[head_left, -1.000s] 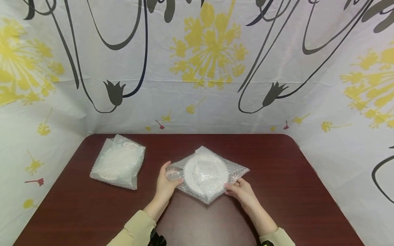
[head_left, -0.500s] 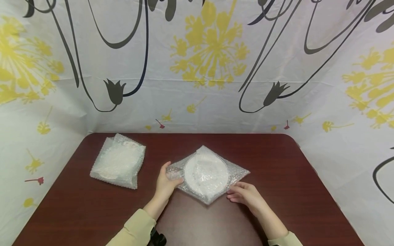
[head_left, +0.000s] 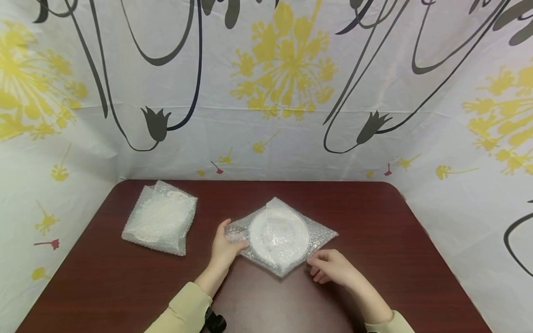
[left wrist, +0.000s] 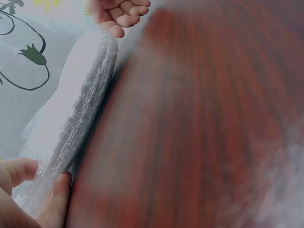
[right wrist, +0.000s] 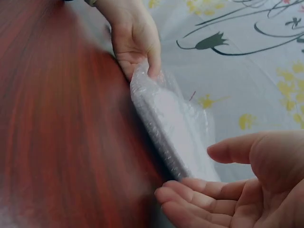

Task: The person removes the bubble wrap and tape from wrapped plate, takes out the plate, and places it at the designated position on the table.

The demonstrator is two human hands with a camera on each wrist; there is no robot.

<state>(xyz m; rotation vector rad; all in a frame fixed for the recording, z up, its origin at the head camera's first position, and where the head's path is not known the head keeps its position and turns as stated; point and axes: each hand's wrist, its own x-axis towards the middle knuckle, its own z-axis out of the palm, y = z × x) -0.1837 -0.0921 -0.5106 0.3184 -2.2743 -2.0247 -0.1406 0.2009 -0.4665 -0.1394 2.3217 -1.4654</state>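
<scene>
A round white plate wrapped in clear bubble wrap lies on the table in front of me, its wrap folded to a diamond outline. My left hand pinches the wrap at its left corner, thumb on top and fingers below; the left wrist view shows the thumb and a finger on either side of the edge. At the lower right edge of the wrap is my right hand, holding nothing. In the right wrist view its thumb stands apart from the loosely bent fingers, right beside the wrapped plate.
Another flat bubble-wrapped pack with something white inside lies at the left of the dark red-brown table. A white cloth with flower prints hangs behind the table and along both sides.
My right hand has let go of the wrap's right side and drawn slightly back toward me and to the right. The left hand and the wrapped plate stay in place.
</scene>
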